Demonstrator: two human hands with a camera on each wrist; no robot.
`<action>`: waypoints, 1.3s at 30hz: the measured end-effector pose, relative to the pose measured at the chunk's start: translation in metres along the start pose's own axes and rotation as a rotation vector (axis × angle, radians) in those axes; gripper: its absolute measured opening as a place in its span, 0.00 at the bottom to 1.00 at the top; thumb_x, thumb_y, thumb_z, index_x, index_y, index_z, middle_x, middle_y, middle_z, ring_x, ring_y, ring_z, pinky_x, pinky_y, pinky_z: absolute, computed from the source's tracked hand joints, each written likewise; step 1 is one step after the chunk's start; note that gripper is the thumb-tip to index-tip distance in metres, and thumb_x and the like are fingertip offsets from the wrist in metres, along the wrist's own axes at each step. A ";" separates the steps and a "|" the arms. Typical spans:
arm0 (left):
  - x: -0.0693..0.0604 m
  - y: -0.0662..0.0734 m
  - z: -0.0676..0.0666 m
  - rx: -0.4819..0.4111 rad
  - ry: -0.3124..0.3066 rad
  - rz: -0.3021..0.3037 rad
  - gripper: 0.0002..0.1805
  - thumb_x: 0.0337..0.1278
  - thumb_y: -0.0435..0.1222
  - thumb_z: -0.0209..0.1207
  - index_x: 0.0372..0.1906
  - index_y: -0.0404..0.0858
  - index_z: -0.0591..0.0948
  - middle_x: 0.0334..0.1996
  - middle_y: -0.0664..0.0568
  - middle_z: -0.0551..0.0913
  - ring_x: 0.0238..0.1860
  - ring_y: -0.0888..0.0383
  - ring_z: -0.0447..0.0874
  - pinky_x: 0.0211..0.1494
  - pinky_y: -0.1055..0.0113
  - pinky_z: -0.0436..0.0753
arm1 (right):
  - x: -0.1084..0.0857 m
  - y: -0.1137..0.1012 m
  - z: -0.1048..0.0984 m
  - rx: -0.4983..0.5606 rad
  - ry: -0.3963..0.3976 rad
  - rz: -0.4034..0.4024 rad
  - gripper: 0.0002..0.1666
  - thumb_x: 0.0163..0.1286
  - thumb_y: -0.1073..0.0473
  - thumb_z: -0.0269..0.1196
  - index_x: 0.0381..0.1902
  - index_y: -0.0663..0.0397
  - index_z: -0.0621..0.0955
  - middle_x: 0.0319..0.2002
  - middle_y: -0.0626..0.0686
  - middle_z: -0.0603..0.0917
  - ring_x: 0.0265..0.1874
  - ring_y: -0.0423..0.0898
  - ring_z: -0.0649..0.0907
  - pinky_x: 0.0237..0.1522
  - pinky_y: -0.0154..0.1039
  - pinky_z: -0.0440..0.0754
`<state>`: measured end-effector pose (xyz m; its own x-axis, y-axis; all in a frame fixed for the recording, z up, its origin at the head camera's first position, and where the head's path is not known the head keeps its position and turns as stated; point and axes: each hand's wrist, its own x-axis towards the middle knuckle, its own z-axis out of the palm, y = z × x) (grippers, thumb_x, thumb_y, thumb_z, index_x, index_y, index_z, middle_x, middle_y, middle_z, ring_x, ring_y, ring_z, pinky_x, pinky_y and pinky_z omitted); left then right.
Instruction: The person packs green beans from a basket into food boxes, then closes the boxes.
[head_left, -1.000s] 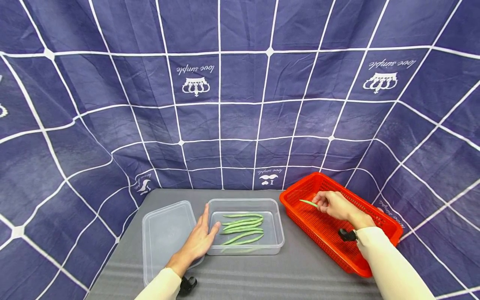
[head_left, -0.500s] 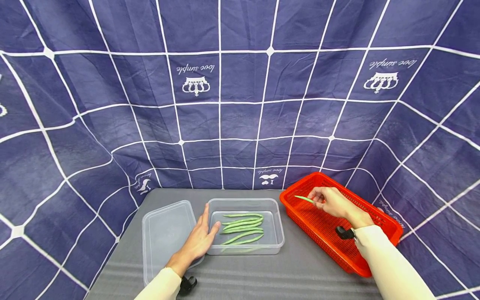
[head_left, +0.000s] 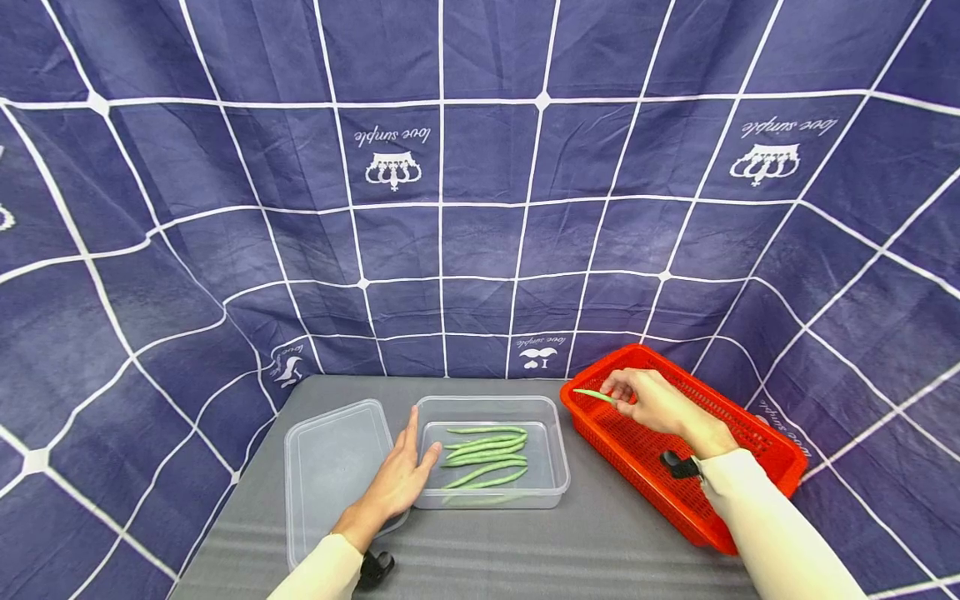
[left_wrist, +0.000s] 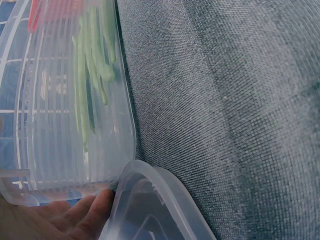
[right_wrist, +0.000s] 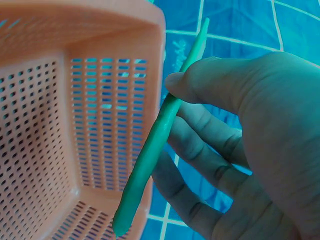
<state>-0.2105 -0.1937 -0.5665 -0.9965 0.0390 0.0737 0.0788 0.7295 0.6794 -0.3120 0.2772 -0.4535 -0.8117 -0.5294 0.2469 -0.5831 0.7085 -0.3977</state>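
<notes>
A green bean (right_wrist: 150,150) is pinched between the thumb and fingers of my right hand (head_left: 648,402), above the far left part of the red plastic basket (head_left: 652,475). My left hand (head_left: 401,471) rests with straight fingers against the left side of a clear plastic container (head_left: 551,500). Several green beans (head_left: 483,458) lie side by side on the container's floor; in the left wrist view the beans (left_wrist: 90,65) show through its wall. Left of the container lies its translucent lid (head_left: 330,475), partly covered by my left hand and forearm.
Grey cloth (head_left: 540,550) covers the table. A blue curtain with white lines (head_left: 480,242) hangs behind and on both sides. The basket stands at an angle to the right of the container, with a narrow gap between them near the back.
My right hand has moved left and slightly up with the green bean, toward the basket's left rim. The left hand, container and lid have stayed put.
</notes>
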 end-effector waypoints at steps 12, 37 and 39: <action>-0.002 0.002 -0.003 -0.009 -0.011 0.006 0.50 0.95 0.55 0.53 0.98 0.36 0.43 0.87 0.24 0.69 0.87 0.24 0.71 0.89 0.29 0.72 | 0.005 -0.025 0.010 -0.004 -0.038 -0.053 0.16 0.69 0.74 0.78 0.48 0.51 0.91 0.37 0.41 0.91 0.39 0.38 0.88 0.48 0.47 0.93; -0.001 0.001 -0.004 -0.006 -0.007 0.018 0.49 0.95 0.53 0.53 0.98 0.36 0.43 0.86 0.23 0.69 0.86 0.23 0.73 0.88 0.28 0.73 | 0.025 -0.075 0.046 -0.023 -0.113 -0.189 0.15 0.70 0.71 0.77 0.51 0.50 0.93 0.41 0.43 0.92 0.40 0.37 0.89 0.49 0.38 0.91; -0.001 0.001 -0.003 -0.006 -0.009 0.013 0.49 0.95 0.53 0.53 0.98 0.36 0.43 0.87 0.24 0.68 0.86 0.24 0.72 0.89 0.29 0.72 | 0.025 -0.079 0.049 -0.030 -0.122 -0.191 0.15 0.70 0.71 0.77 0.51 0.51 0.93 0.42 0.44 0.92 0.41 0.38 0.90 0.50 0.38 0.92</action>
<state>-0.2091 -0.1952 -0.5639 -0.9956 0.0543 0.0760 0.0917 0.7251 0.6825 -0.2846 0.1848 -0.4590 -0.6770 -0.7067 0.2057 -0.7281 0.6023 -0.3271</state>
